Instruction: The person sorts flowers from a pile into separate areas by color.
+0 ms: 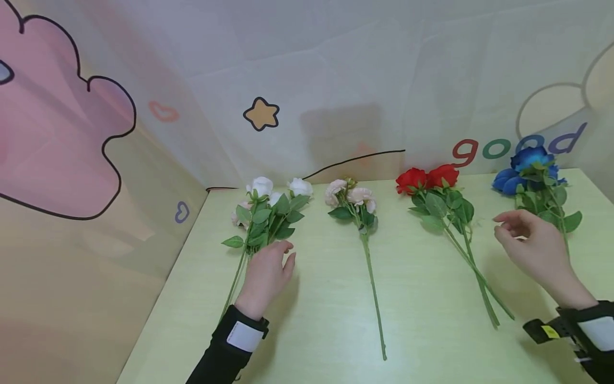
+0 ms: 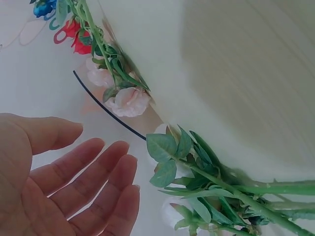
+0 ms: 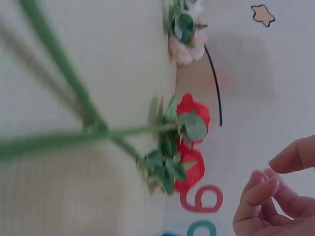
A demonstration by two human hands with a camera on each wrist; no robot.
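Note:
My left hand (image 1: pixel 268 272) hovers over the stems of the white roses (image 1: pixel 261 186), its fingers loosely bent and nothing in its grasp; the left wrist view shows the bare palm beside the green leaves (image 2: pixel 162 147). Between the two hands lie a bunch of pale pink flowers (image 1: pixel 360 197) on a long stem and two red roses (image 1: pixel 411 180) with crossed stems. Over at the right, my right hand (image 1: pixel 532 240) is held in front of the blue flowers (image 1: pixel 530 160), partly covering their leaves and stems. Its relaxed fingers curl loosely around nothing.
All the flowers lie on a pale wooden table (image 1: pixel 316 320), blooms toward the back. A printed cloth (image 1: pixel 336 69) with a star, hearts and coloured letters hangs behind it. A beige and pink side panel (image 1: pixel 96 266) borders the table on the left.

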